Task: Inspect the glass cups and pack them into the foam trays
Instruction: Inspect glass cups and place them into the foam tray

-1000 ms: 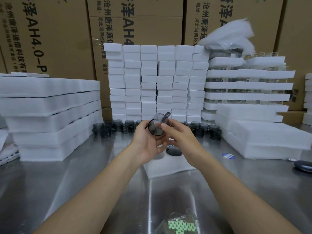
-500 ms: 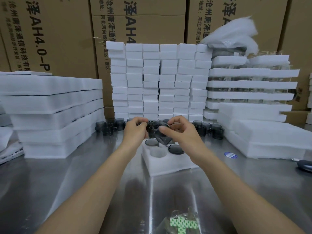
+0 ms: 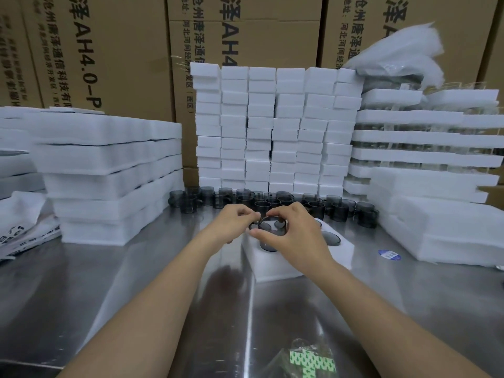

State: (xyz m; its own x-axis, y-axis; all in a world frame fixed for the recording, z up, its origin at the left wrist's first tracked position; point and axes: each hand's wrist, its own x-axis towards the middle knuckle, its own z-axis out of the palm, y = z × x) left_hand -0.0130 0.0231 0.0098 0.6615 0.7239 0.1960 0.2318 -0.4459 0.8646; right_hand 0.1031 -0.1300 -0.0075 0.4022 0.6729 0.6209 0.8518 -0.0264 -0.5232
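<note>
Centrally, both hands meet over a smoky grey glass cup [image 3: 268,236], a short round cylinder, standing upright and partly sunk in a round hole of the white foam tray [image 3: 275,264]. The left hand [image 3: 231,223] pinches the cup's rim between curled thumb and fingers; the right hand [image 3: 296,233] curls thumb and forefinger round the rim from the other side. A second cup [image 3: 331,238] sits in a hole just right of it, showing only its dark round top. The tray is a soft rectangular block lying on a shiny steel table [image 3: 136,282]. Behind the hands a row of loose cups [image 3: 341,205], same tinted glass, stands along the table's far edge, before a wall of small white foam blocks [image 3: 272,126]. Thick foam slabs [image 3: 109,173] are stacked at left, cardboard boxes [image 3: 109,50] behind.
</note>
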